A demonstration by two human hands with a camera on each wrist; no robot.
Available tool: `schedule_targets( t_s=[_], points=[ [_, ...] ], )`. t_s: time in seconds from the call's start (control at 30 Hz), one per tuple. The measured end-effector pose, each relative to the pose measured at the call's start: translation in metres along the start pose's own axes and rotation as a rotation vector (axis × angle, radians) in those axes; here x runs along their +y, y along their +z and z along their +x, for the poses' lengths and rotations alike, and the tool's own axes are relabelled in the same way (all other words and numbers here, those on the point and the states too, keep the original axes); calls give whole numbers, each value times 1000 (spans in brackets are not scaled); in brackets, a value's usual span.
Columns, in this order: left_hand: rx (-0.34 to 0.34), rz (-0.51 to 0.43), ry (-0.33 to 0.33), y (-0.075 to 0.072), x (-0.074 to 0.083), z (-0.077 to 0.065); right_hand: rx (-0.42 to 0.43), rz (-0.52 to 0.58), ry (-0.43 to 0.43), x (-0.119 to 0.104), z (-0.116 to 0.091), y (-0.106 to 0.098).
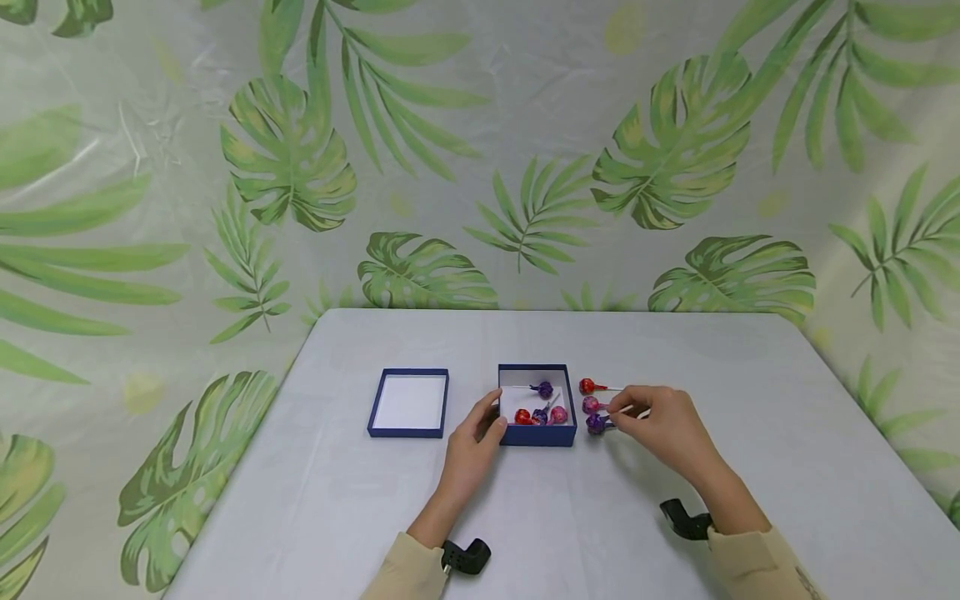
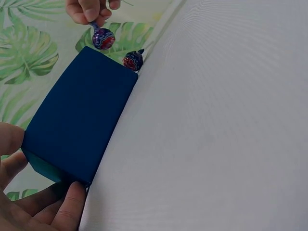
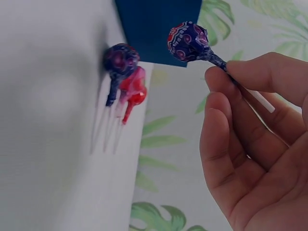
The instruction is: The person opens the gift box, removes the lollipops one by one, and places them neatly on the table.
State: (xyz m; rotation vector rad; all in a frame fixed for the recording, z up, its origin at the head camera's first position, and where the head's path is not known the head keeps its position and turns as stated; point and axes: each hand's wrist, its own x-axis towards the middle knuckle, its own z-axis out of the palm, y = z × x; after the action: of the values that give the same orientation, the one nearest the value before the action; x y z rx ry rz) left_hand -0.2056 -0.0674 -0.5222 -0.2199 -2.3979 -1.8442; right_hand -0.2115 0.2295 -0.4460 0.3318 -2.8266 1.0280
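Blue box (image 1: 537, 436): my landmark, top side uncovered, with four wrapped lollipops (image 1: 558, 414) lying inside it.
Left hand (image 1: 468, 454): curled round the box's left end, decent hold. I'd go light there, just enough so it can't slide.
Right hand (image 1: 663, 417): right of the box, pinching a purple lollipop (image 3: 187, 42) by the stick, thumb and fingertip right under the wrapper.
Held pop: just off the box's right side, head aimed at the box, looks lifted. Nice spot to pinch imo, less wobble.
Spares: red lollipop (image 3: 136, 97), pink lollipop (image 3: 131, 84) and another purple one (image 3: 120, 60), bunched just right of the box. I'd lift straight up so those sticks don't get dragged.
Rim tip: get the candy higher than the box's wall before any sideways move, or it'll probably knock.
Shallow tray (image 1: 408, 404): left of the box, well out of the way.
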Motion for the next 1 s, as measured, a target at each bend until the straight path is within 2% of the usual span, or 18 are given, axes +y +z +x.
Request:
schedule_targets(
  t_s=[0.27,0.6,0.73,1.0],
  points=[
    [0,2,-15,0,1,-1,-69,-12,46,8,-2,7],
    [8,9,9,0,2,-1,-116,14,64,17,-6,14],
    [0,13,-9,0,2,0,-139,33,79,20,-7,16],
    [-3,26,-25,1,-1,1,-217,-2,76,32,-7,13]
  ],
)
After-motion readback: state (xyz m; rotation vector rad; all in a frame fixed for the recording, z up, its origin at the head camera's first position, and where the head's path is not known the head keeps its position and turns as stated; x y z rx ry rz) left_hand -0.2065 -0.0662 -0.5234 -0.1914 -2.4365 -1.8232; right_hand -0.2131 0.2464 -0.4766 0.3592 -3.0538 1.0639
